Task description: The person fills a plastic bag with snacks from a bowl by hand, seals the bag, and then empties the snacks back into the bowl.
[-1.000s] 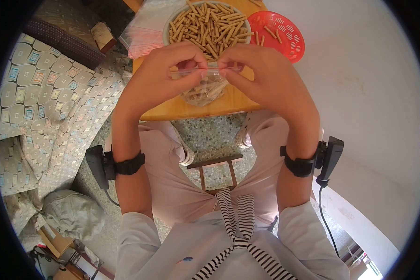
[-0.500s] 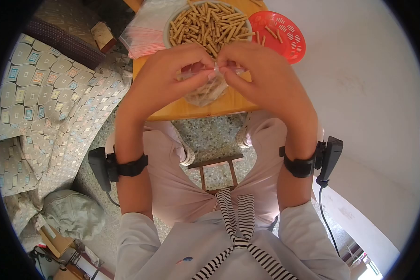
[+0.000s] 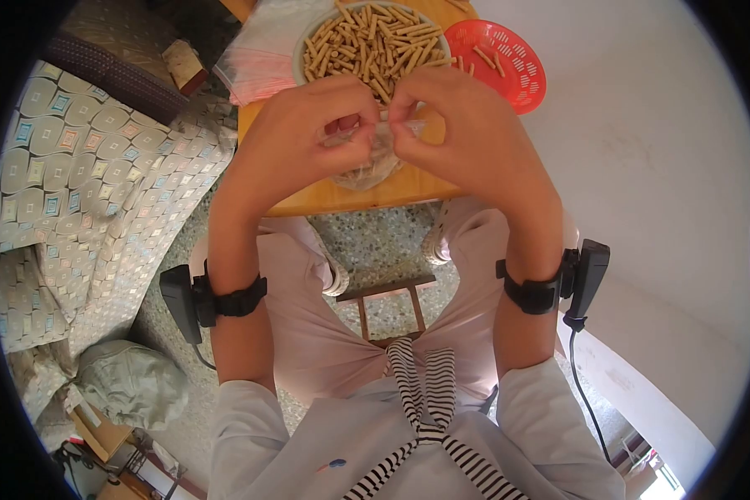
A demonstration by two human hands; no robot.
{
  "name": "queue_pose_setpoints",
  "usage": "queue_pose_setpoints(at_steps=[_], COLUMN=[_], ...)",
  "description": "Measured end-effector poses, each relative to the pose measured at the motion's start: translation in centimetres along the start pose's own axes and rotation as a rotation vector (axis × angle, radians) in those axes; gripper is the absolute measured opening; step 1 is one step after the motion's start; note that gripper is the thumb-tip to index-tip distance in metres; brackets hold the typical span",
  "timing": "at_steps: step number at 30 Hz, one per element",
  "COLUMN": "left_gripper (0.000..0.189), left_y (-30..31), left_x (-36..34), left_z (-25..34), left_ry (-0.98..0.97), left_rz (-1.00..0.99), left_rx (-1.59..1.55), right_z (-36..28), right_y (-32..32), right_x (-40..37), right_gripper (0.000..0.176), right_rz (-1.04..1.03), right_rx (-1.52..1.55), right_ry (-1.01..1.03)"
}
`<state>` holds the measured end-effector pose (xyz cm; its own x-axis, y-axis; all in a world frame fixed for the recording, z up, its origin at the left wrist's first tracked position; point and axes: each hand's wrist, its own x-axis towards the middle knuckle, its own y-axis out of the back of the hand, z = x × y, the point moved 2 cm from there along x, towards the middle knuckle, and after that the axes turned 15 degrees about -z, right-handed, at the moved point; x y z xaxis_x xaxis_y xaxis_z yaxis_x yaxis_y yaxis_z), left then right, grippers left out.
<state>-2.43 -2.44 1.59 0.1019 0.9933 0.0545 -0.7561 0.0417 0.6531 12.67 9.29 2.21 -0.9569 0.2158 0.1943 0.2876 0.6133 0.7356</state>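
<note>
A clear plastic bag [image 3: 373, 172] with light brown pieces in it rests on the near part of the wooden table [image 3: 325, 200]. My left hand [image 3: 329, 125] pinches the bag's top edge between thumb and forefinger. Opposite it, my right hand [image 3: 442, 121] pinches the same edge, its fingertips close to the left ones. Just beyond both hands stands a pale round bowl [image 3: 297, 62] heaped with short brown stick-shaped pieces [image 3: 375, 42]. Much of the bag's upper part is hidden behind my fingers.
Right of the bowl is a red slotted plastic basket [image 3: 521, 79] holding a few sticks. Flat plastic bags [image 3: 262, 62] with red edges lie at the left. A white wall [image 3: 642, 150] borders the right side; patterned fabric [image 3: 100, 183] covers furniture at left.
Both hands still pinch the bag's top. The left thumb has drawn in and bent, and the right fingertips have shifted slightly along the edge. The bowl and basket are unmoved.
</note>
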Motion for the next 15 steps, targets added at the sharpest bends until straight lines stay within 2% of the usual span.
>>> queue_pose_setpoints(at_steps=[2, 15], left_gripper=[0.013, 0.016], left_y=[0.04, 0.6], left_x=[-0.04, -0.13], left_z=[-0.15, -0.09], left_ry=[0.01, 0.026], left_rz=[-0.018, -0.015], left_rx=[0.048, 0.119], right_z=[0.11, 0.32], right_y=[0.13, 0.18], right_x=[-0.1, -0.28], right_gripper=[0.016, 0.015], right_rz=[-0.082, -0.035], right_rx=[0.018, -0.053], right_ry=[-0.074, -0.091])
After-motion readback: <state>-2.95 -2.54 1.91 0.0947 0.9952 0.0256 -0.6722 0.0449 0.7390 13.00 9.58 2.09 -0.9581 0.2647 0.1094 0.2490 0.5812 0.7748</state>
